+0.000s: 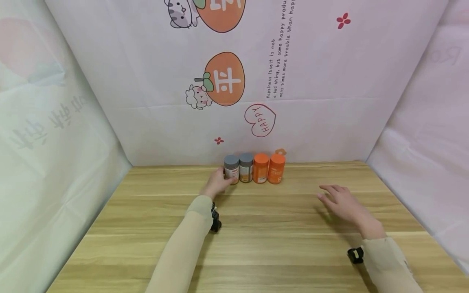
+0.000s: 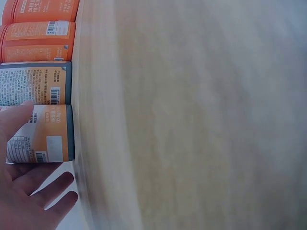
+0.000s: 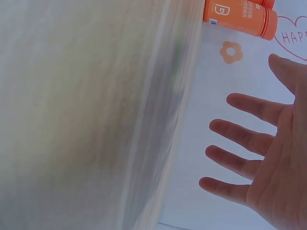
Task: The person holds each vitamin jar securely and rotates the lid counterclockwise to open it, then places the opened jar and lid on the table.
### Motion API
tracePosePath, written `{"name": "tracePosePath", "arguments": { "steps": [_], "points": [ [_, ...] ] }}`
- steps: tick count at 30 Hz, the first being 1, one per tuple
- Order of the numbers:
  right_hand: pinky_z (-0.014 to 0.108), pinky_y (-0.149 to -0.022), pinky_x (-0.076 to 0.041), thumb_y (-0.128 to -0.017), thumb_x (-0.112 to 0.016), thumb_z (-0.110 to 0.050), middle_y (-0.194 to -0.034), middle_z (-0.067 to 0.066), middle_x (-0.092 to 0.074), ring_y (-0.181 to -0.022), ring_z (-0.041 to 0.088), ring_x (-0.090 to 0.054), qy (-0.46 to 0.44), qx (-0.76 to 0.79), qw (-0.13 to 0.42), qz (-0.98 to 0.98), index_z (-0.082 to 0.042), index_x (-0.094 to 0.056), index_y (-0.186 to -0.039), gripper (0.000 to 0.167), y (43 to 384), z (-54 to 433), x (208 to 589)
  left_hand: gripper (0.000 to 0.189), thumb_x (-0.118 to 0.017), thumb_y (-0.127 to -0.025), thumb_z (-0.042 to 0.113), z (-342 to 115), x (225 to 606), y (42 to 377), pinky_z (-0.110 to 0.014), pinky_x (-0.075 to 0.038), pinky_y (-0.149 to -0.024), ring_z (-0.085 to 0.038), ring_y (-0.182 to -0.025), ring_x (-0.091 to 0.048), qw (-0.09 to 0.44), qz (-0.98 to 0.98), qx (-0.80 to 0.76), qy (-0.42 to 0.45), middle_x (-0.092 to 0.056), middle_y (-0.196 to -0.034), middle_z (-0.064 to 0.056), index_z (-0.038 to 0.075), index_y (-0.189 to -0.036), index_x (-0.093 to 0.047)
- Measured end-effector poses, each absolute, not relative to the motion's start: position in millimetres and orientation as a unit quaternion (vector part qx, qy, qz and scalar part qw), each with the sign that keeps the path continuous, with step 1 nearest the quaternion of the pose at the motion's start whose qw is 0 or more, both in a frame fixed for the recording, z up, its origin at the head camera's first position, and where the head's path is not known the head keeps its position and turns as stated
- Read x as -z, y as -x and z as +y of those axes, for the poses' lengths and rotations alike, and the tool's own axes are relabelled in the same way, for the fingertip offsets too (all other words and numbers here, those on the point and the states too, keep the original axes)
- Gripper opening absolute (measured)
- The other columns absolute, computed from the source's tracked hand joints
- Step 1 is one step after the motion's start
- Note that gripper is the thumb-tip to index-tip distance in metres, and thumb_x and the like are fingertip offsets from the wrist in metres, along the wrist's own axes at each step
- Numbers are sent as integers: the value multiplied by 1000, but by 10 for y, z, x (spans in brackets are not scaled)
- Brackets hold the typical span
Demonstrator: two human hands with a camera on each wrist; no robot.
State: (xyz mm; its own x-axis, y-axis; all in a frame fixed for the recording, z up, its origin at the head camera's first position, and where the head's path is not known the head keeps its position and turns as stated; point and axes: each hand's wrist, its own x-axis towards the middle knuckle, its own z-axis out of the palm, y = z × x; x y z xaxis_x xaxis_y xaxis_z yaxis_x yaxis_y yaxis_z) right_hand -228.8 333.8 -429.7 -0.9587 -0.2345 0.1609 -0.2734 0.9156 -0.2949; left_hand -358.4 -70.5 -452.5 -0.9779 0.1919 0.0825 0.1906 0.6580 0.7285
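Four small bottles stand side by side against the back wall. At the left end is a pill bottle with a grey lid (image 1: 231,162), its label partly orange and white. My left hand (image 1: 217,183) is around this bottle, the thumb (image 2: 18,119) across its front and the fingers (image 2: 55,189) along its outer side. Beside it stands a second grey-lidded bottle (image 1: 246,167), then two orange bottles, one (image 1: 261,168) next to the other (image 1: 276,169). Over the right part of the table hovers my right hand (image 1: 342,203), fingers spread and holding nothing.
The wood-grain table (image 1: 271,244) meets a printed white cloth wall (image 1: 311,130) right behind the bottles. Cloth walls also rise on the left (image 1: 73,162) and the right (image 1: 425,142). Each wrist bears a small black camera (image 1: 215,221).
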Motion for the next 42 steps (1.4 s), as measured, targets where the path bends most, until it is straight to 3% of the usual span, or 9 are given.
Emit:
{"name": "tracePosePath", "arguments": {
  "steps": [25,42],
  "points": [
    [66,-98,-29,-100,-38,-45,-136,31,-44,-121,55,-36,-117,-164,59,-978,0,-46,-136,59,2281,3377,4301,61,-69,-85,32,-671,4614,3670,-44,-41,-101,-30,-122,-52,4,894,-439,-87,-55,-132,-16,5,-135,-46],
    [68,-98,-28,-99,-38,-47,-136,33,-42,-122,55,-36,-127,-175,45,-975,1,-43,-138,62,2306,3305,4294,47,-78,-77,29,-764,4543,3533,-39,-49,-89,-24,-102,-61,-32,879,-469,-80,-65,-111,-12,5,-113,-61]
  ]
}}
